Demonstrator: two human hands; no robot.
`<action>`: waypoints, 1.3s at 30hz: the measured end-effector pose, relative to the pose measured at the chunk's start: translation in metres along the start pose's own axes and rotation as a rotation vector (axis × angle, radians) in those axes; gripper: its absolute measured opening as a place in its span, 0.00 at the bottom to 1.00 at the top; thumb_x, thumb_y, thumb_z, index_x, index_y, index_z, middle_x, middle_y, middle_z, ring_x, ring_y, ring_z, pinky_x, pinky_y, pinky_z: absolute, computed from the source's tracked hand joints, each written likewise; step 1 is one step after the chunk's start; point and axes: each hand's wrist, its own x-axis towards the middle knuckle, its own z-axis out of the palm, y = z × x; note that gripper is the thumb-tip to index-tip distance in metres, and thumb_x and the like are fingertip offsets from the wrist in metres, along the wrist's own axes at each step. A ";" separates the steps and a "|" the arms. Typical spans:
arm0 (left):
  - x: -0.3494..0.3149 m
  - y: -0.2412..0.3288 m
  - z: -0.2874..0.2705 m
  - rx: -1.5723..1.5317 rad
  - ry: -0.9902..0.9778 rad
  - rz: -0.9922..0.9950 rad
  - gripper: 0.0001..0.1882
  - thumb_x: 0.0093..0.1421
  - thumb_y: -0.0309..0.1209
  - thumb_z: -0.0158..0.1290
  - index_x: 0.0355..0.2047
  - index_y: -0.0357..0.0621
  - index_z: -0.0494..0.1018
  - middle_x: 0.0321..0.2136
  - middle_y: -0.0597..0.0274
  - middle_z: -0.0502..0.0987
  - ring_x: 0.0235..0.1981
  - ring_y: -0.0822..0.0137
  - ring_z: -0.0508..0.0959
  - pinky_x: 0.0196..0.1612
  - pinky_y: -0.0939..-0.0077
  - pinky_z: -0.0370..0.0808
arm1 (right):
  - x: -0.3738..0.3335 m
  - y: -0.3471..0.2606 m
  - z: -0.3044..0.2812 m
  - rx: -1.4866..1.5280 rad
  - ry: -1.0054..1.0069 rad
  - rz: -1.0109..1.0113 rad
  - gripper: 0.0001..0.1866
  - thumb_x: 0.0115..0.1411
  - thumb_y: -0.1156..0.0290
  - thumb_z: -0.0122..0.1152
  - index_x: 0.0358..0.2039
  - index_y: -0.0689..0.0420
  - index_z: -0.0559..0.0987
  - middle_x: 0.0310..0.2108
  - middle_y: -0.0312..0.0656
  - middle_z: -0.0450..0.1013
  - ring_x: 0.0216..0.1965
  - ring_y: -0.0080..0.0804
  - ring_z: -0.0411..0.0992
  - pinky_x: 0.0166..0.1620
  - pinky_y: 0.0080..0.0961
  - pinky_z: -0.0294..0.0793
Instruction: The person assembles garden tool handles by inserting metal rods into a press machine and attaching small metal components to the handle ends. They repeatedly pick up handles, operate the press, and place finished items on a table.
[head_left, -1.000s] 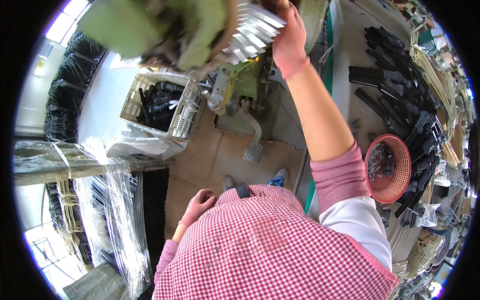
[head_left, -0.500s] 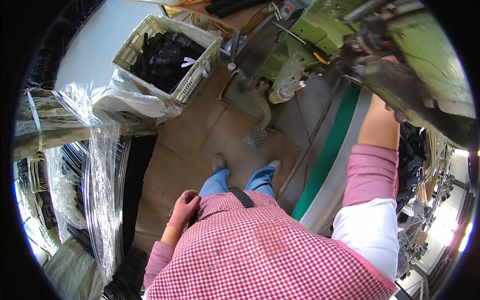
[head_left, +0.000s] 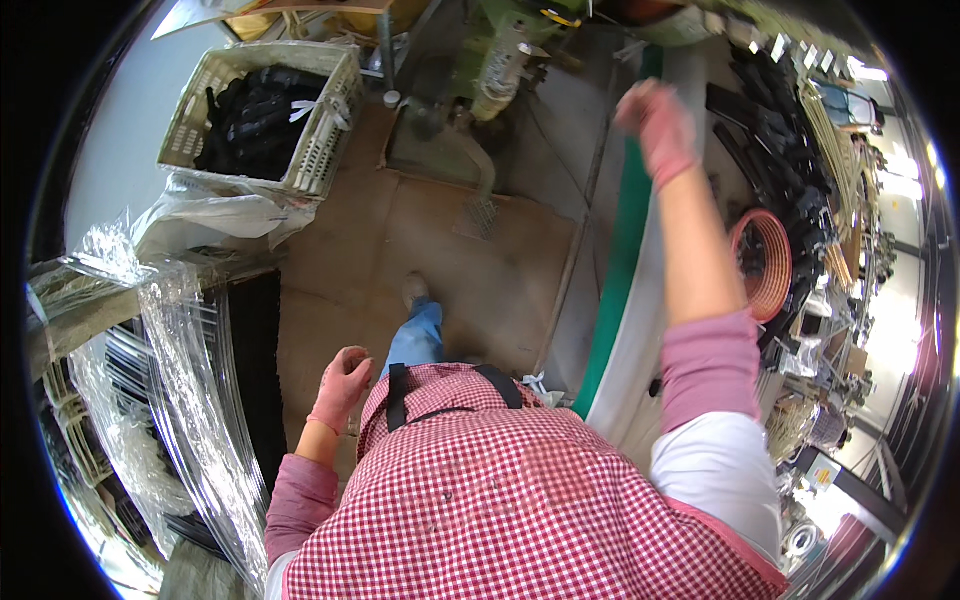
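My left hand (head_left: 341, 388), in a pink glove, hangs beside the checked apron (head_left: 500, 480). Its fingers are loosely bent, with a gap at the thumb and nothing visible in them. My right arm stretches forward over the green and white strip (head_left: 630, 250). At its end the gloved right hand (head_left: 660, 132) is smeared by motion, so its fingers and anything in them are unclear. That hand is apart from the green machine (head_left: 470, 75) at the top. A foot pedal (head_left: 480, 218) lies on the floor ahead of my shoe (head_left: 415, 289).
At the far left stands a pale plastic crate (head_left: 335, 140) holding black parts (head_left: 255, 125). Clear plastic wrap (head_left: 200, 390) drapes over a stack on my left. To the right are black parts (head_left: 770, 130), a reddish round basket (head_left: 768, 265) and cluttered racks. Brown sheeting (head_left: 340, 290) covers the floor.
My right hand has come away from the machine, where it was partly hidden, and now shows over the strip. The whole view has shifted, bringing the round basket into sight.
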 end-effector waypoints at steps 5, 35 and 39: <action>-0.011 -0.010 0.015 0.177 -0.033 0.001 0.16 0.60 0.33 0.56 0.44 0.34 0.73 0.28 0.63 0.77 0.27 0.75 0.75 0.29 0.79 0.74 | -0.216 0.174 -0.094 -0.182 0.363 0.288 0.15 0.62 0.69 0.50 0.18 0.56 0.73 0.17 0.34 0.68 0.21 0.22 0.66 0.26 0.23 0.64; -0.093 -0.029 0.283 1.190 -0.553 0.281 0.19 0.59 0.39 0.57 0.45 0.39 0.74 0.37 0.49 0.82 0.41 0.56 0.82 0.46 0.67 0.76 | -0.547 0.232 -0.298 0.386 0.811 0.655 0.19 0.60 0.58 0.68 0.20 0.54 0.73 0.17 0.34 0.69 0.15 0.24 0.65 0.17 0.22 0.57; -0.052 -0.027 0.311 1.261 -0.613 0.308 0.19 0.60 0.40 0.57 0.46 0.40 0.75 0.40 0.48 0.81 0.43 0.56 0.82 0.48 0.67 0.76 | -0.538 0.233 -0.304 0.365 0.934 0.716 0.21 0.58 0.54 0.70 0.18 0.52 0.72 0.16 0.34 0.69 0.13 0.24 0.64 0.16 0.23 0.58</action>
